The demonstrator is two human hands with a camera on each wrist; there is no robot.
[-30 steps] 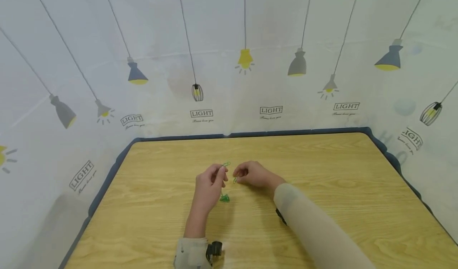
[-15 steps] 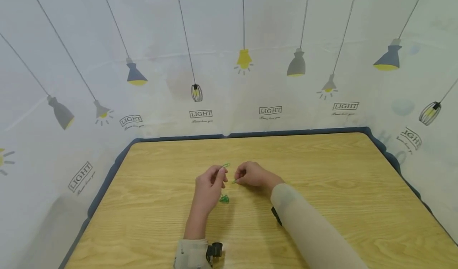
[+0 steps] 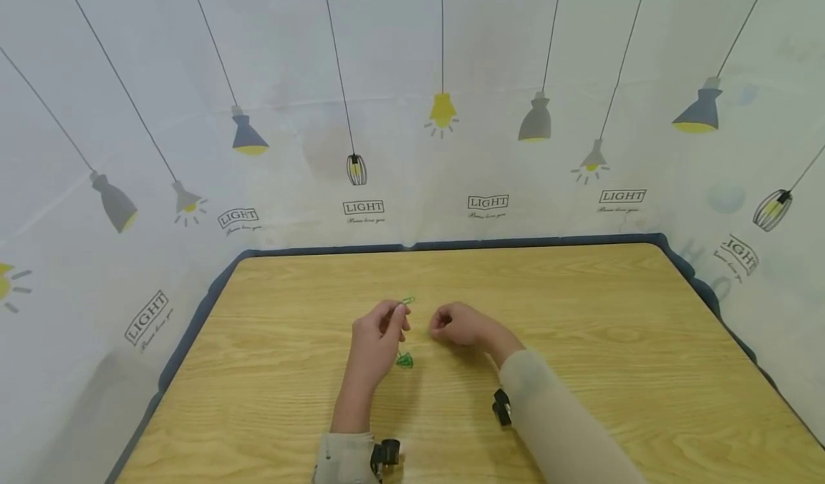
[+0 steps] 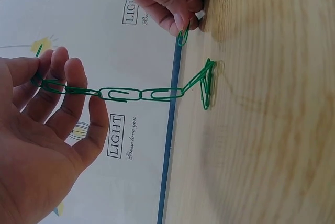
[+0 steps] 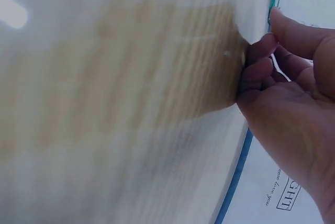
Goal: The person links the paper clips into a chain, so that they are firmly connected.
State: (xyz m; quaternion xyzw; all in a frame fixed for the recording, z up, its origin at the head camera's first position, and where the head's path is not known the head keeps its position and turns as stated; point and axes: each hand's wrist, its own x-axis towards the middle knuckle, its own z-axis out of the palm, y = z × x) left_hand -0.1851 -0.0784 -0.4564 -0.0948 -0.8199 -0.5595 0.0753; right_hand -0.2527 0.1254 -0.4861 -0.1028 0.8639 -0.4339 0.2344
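Note:
My left hand [image 3: 376, 341] pinches the top of a chain of green paper clips [image 4: 120, 94] between thumb and forefinger. One clip end sticks up past those fingertips. The chain hangs to the table, where its lower clips lie bunched in a small heap [image 3: 404, 360]. To the right, low over the table, my right hand [image 3: 460, 324] pinches a single green paper clip [image 4: 183, 36], apart from the chain. Its tip pokes out beyond the thumb in the right wrist view, with the other fingers curled near or on the wood.
The wood-grain table [image 3: 290, 412] has a dark blue strip [image 3: 322, 250] along its far edge. Behind and at both sides stand pale walls [image 3: 412, 47] printed with hanging lamps. A black wrist camera [image 3: 387, 453] sits at the left cuff, another [image 3: 501, 407] at the right.
My right hand has shifted slightly right and nearer with its paper clip, widening the gap to the left hand. The left hand stays nearly still, holding the chain.

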